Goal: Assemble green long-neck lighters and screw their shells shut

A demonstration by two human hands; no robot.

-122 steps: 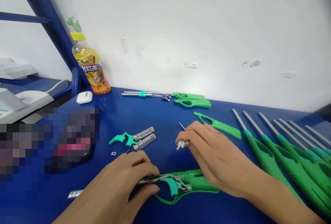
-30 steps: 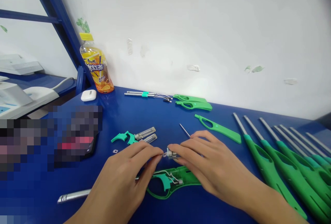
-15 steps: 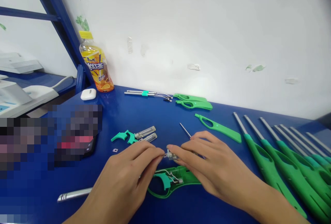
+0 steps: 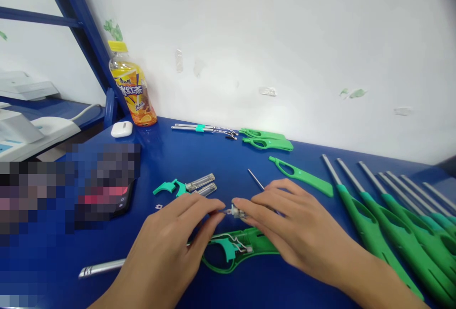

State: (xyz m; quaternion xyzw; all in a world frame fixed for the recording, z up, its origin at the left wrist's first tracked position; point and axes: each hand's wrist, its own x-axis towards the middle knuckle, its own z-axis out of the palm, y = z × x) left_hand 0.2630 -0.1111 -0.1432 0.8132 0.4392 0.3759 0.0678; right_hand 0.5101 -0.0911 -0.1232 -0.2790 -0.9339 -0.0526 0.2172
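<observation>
My right hand (image 4: 297, 226) grips a lighter fuel tank (image 4: 236, 211), its white valve end pointing left between thumb and fingertips. Thumb and forefinger of my left hand (image 4: 171, 237) pinch at a tiny piece (image 4: 227, 211) by the valve; the fingers partly cover it. Below both hands lies an open green lighter shell half (image 4: 260, 241) with a turquoise trigger (image 4: 227, 249) and wires inside. From under my left wrist a silver lighter tube (image 4: 101, 268) sticks out. Beyond my right hand is a thin metal rod (image 4: 255, 178), its near end hidden.
Clear fuel tanks (image 4: 201, 183) and turquoise triggers (image 4: 166, 187) lie beyond my left hand. Green shell halves (image 4: 302, 176) and wired tubes (image 4: 192, 128) are farther back. Several assembled lighters (image 4: 370, 233) line the right. A drink bottle (image 4: 131, 90), earbud case (image 4: 121, 129) and phone (image 4: 124, 199) stand left.
My left fingertips have drawn slightly left from the tank's valve end, opening a small gap. My right hand has shifted slightly right with the tank; the other things stay in place.
</observation>
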